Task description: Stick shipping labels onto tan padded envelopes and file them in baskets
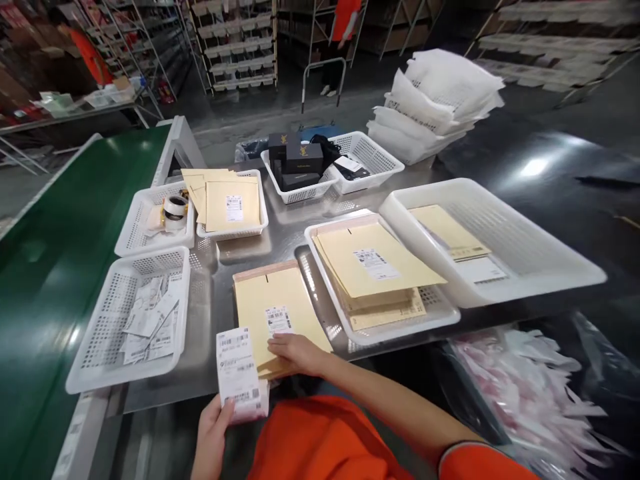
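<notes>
At the table's front edge, my left hand (pixel 214 427) grips a stack of white printed labels (pixel 236 363) between thumb and fingers. My right hand (pixel 295 353) rests palm down on a yellow padded envelope (pixel 270 290), just below its barcode label (pixel 279 320). Its fingers point left and lie close together, with part of them over the envelope's lower edge. The label stack overlaps the envelope's lower left corner. To the right, a white basket (pixel 357 339) bears more yellow envelopes (pixel 375 260), the top one with a label.
Left stands a basket of paper slips (pixel 85 373), beside a green conveyor (pixel 75 220). Behind are a tape basket (pixel 125 233), an envelope basket (pixel 264 220) and black boxes (pixel 304 159). A large white bin (pixel 540 233) stands right, and a bag of paper strips (pixel 530 380) hangs below.
</notes>
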Tool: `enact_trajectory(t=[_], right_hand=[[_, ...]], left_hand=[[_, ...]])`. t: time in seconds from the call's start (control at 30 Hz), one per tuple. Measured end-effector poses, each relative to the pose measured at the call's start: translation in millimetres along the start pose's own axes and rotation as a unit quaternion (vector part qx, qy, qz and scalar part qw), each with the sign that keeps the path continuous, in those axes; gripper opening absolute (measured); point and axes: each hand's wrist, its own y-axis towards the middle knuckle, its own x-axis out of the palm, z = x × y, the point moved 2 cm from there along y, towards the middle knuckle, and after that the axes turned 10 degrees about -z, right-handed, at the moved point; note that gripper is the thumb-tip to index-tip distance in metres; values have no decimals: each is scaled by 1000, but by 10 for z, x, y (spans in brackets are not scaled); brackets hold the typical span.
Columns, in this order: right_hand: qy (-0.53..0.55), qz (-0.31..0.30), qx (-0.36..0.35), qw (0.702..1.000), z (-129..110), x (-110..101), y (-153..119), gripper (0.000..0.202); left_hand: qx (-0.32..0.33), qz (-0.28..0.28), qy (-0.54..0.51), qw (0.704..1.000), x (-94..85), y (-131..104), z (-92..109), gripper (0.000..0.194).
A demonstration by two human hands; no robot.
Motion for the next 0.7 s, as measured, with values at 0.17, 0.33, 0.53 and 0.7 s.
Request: enact_trajectory(t=[0.17, 0.33, 0.53, 0.7], right_hand=[[-110, 322, 38, 940, -184, -1454, -736, 39], [-261, 302, 60, 915, 213, -2099, -1523, 35], [-249, 130, 227, 933, 1170, -1724, -1812, 29], [-24, 246, 151, 957, 594, -1334, -1254, 47]], left_hand=[[54, -53, 134, 988, 155, 68, 80, 50], [55, -113, 251, 960, 461, 423, -82, 55], [43, -126, 208, 969, 640, 256, -18, 51], [65, -177, 186, 964, 1012, 107, 259, 45]])
